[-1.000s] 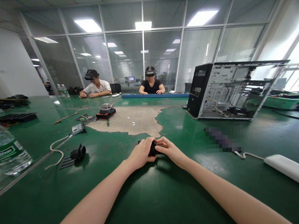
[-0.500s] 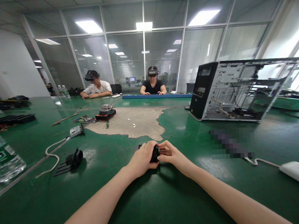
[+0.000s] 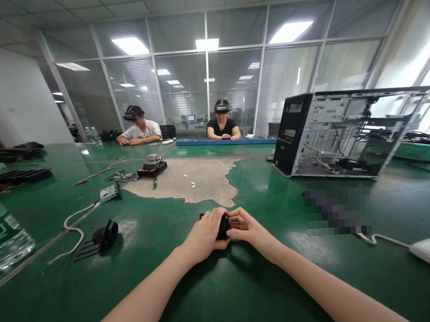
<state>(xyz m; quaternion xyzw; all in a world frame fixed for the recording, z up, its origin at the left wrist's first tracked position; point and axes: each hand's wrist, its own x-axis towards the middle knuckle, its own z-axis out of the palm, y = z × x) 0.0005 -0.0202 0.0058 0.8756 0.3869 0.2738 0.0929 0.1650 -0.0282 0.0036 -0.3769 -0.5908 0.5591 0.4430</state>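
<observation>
Gripping a small black part (mid-tabletop), left hand and right hand both clasp it, work unfinished

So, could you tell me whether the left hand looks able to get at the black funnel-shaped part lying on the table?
Probably yes: bare green table lies between the left hand and the black funnel-shaped part, though that hand grips a small black part.

The single head-worn camera looks forward and slightly down along the green table, toward the glass partition at 12 o'clock.
</observation>
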